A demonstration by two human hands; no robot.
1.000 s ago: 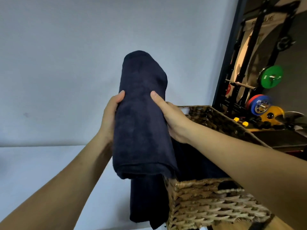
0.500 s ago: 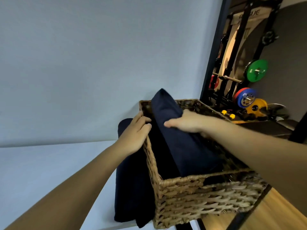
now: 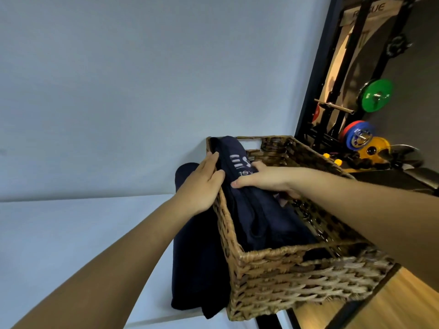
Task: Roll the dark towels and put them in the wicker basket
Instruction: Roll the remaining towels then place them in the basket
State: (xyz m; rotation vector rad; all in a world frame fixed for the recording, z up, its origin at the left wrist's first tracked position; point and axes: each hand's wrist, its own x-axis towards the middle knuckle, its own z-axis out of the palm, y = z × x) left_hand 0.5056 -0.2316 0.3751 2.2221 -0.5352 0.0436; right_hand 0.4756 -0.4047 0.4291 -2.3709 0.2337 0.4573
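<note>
A rolled dark navy towel (image 3: 259, 214) with pale lettering lies inside the wicker basket (image 3: 297, 276), along its left wall. My left hand (image 3: 204, 184) rests over the basket's left rim, fingers touching the towel's near side. My right hand (image 3: 263, 179) presses on top of the towel with fingers curled over it. Another dark towel (image 3: 197, 264) lies flat on the white table (image 3: 71, 233), just left of the basket and partly hidden by my left arm.
The basket stands at the table's right front corner, close to the edge. A pale wall runs behind. To the right are a black rack (image 3: 351, 67), coloured weight plates (image 3: 375, 95) and a wooden floor (image 3: 392, 305).
The rolled towel has gone from held up in the air down into the basket. Both hands followed it and now press it against the left wall.
</note>
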